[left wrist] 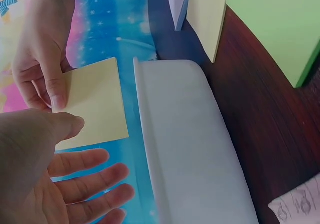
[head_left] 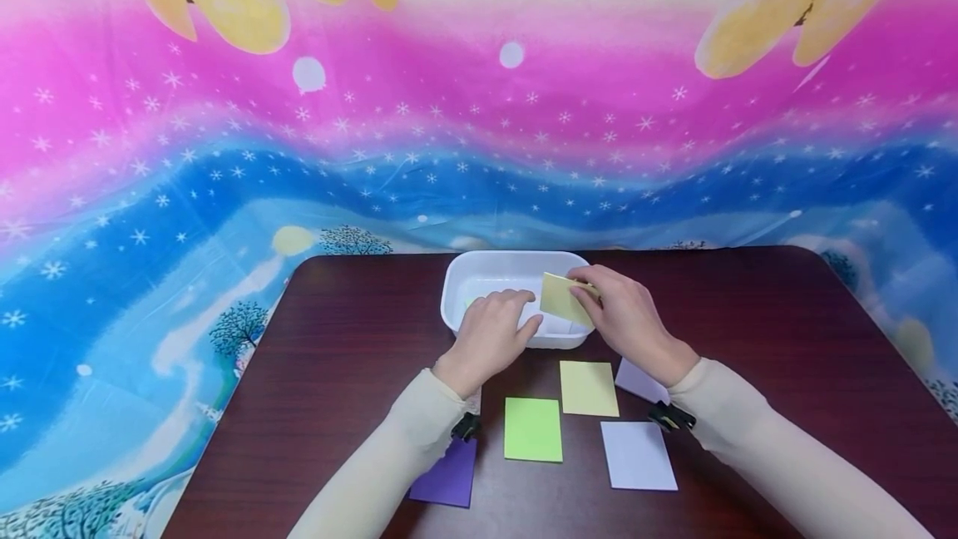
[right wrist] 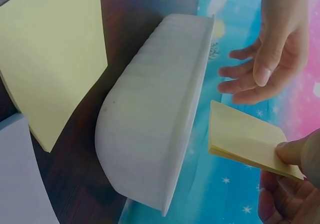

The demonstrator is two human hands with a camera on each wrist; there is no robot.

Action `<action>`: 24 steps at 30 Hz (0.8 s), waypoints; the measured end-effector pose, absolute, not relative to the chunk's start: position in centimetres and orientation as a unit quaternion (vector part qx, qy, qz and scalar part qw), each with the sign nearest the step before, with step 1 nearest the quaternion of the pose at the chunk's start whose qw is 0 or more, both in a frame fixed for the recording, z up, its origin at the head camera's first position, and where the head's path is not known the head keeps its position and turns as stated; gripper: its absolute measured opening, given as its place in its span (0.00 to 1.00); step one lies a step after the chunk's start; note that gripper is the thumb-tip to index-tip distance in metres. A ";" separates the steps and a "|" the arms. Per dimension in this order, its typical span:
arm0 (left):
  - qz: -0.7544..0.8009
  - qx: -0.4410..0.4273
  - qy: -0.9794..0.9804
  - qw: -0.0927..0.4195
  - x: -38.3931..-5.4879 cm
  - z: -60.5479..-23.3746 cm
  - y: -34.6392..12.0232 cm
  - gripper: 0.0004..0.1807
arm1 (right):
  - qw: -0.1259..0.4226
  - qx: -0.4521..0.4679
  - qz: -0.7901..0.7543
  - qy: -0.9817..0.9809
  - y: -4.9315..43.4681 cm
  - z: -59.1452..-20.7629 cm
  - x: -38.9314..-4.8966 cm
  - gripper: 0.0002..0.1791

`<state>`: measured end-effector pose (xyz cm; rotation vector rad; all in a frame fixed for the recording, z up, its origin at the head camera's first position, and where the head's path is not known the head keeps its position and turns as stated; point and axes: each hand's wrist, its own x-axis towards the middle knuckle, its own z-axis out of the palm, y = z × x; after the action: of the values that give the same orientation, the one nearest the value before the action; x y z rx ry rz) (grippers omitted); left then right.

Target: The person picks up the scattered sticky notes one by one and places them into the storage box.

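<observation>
My right hand (head_left: 632, 318) pinches a pale yellow sticky note pad (head_left: 560, 298) between thumb and fingers, above the right side of a white plastic tub (head_left: 554, 343). In the right wrist view the pad (right wrist: 247, 139) is tilted, its stacked edge showing. Over the tub's left side is my left hand (head_left: 490, 327), its fingers loosely spread and holding nothing. From the left wrist, the left thumb overlaps the held pad while the fingers (left wrist: 95, 186) stay apart. A bit of green shows inside the tub, mostly hidden by the left hand.
In front of the tub lie a yellow pad (head_left: 590, 389), a green pad (head_left: 533, 429), a pale lavender pad (head_left: 639, 456), another lavender pad (head_left: 639, 381) and a purple pad (head_left: 445, 477). A patterned pad (left wrist: 302, 204) sits partly under the left wrist. Behind the dark table (head_left: 352, 323) hangs a printed cloth.
</observation>
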<state>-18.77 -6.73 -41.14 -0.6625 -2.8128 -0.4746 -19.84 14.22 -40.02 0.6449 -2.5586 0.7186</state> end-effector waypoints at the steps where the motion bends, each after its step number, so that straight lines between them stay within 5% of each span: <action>1: -0.161 -0.224 -0.955 0.106 -18.8 -41.2 -6.8 0.18 | 0.200 0.231 0.256 -0.917 14.2 -40.1 -19.9 0.12; 24: -0.150 -0.210 -0.961 0.096 -19.1 -41.4 -7.9 0.20 | 0.172 0.241 0.252 -0.921 12.5 -40.2 -21.2 0.11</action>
<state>-19.06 -7.92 -41.44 -0.6217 -2.8482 -0.4436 -21.17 12.55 -40.17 0.6835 -2.6142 0.7161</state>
